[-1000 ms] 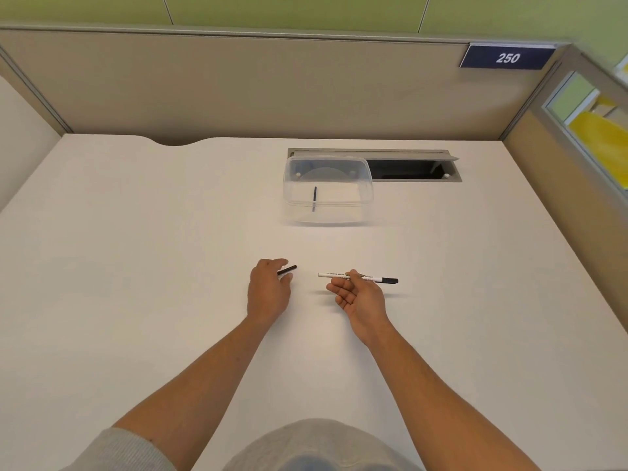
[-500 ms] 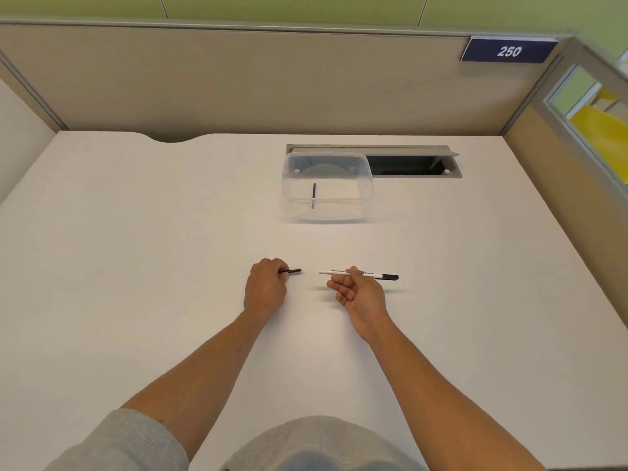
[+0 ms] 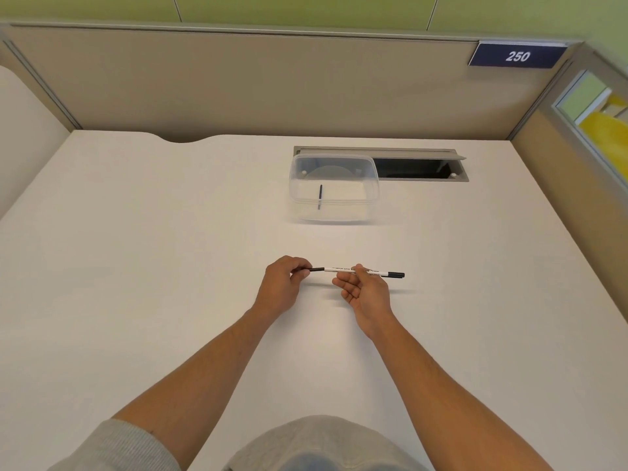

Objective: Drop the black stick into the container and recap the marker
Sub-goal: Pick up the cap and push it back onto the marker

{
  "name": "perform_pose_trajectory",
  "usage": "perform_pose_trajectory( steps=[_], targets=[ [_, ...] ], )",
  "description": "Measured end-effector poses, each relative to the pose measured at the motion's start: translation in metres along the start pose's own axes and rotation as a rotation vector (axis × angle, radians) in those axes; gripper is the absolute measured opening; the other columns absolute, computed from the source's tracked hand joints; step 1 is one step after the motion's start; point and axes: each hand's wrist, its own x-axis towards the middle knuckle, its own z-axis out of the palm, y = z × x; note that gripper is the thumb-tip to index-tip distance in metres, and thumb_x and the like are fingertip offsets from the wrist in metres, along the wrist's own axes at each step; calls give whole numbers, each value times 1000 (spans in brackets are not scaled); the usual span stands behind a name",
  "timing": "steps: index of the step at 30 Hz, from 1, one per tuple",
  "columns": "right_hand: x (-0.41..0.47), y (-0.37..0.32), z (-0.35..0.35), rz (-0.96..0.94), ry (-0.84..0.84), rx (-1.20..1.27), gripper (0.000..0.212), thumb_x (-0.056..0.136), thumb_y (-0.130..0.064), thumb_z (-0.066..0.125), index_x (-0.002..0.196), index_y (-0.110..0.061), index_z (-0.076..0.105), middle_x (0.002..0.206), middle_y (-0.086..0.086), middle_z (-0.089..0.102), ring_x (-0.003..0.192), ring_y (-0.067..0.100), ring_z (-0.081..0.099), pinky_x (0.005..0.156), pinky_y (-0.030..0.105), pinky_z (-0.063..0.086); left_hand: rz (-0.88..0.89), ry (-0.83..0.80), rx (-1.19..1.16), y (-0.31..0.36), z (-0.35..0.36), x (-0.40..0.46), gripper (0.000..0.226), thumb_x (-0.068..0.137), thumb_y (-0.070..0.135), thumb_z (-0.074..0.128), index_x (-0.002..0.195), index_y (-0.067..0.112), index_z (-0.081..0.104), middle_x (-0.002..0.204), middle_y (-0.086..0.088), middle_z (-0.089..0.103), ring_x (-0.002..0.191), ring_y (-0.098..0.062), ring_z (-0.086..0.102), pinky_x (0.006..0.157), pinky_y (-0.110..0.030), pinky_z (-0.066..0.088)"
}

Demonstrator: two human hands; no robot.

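Observation:
A clear plastic container (image 3: 370,198) stands at the back of the white desk, and a thin black stick (image 3: 319,197) lies inside it. My right hand (image 3: 365,290) pinches a white marker (image 3: 343,270) with a black end, held level above the desk. My left hand (image 3: 282,283) grips the black cap (image 3: 316,269), which sits against the marker's left tip. Whether the cap is fully seated I cannot tell.
An open cable hatch (image 3: 418,168) is sunk into the desk right behind the container. Beige partition walls enclose the desk at the back and right, with a "250" sign (image 3: 516,56) at the top right.
My left hand has brought the cap rightward until it meets the marker's tip; earlier a gap lay between them. The container and the stick have stayed put.

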Motion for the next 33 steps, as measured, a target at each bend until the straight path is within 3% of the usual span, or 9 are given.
perform_pose_trajectory(
  steps=[14, 33],
  targets=[
    [-2, -1, -4, -22, 14, -2, 13, 97, -21, 48, 90, -14, 57, 74, 6, 75, 73, 22, 72, 61, 29, 48, 45, -10, -6, 6, 0, -1, 12, 89, 8, 62, 92, 14, 72, 90, 2, 65, 81, -3, 55, 71, -3, 36],
    [-4, -2, -1, -32, 28, 9, 13, 97, -21, 48, 91, -13, 56, 74, 8, 74, 71, 22, 72, 58, 28, 48, 68, 39, -21, 6, -1, -3, 11, 89, 6, 63, 93, 11, 72, 89, 2, 65, 81, -8, 56, 71, -2, 35]
  ],
)
